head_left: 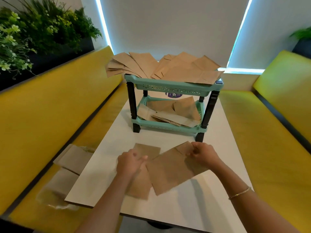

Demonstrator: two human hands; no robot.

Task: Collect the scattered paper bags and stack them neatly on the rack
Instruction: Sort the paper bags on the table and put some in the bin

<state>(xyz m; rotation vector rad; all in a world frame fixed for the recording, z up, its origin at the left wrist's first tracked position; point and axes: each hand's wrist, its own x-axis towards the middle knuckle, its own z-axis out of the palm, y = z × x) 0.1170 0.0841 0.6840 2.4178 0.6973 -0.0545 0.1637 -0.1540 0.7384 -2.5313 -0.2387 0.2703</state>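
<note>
A flat bag point(170, 172) is being pinched at its far corner by the curled fingers of the right hand point(202, 153) and at its left edge by the left hand point(130, 163), on the counter point(210, 199) near the rack point(171, 91), where more bags point(168, 68) are being carried.

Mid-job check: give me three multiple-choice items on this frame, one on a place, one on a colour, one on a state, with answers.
1. Where do paper bags lie off the table?
A) left bench B) right bench C) planter

2. The rack's trays are:
A) yellow B) mint green C) white

3. The right hand is:
A) open, idle B) pinching a bag C) on the rack

Answers:
1 A: loose bags rest on the left bench.
2 B: the rack has mint-green trays on dark posts.
3 B: the right hand pinches the bag by its top edge.
</note>
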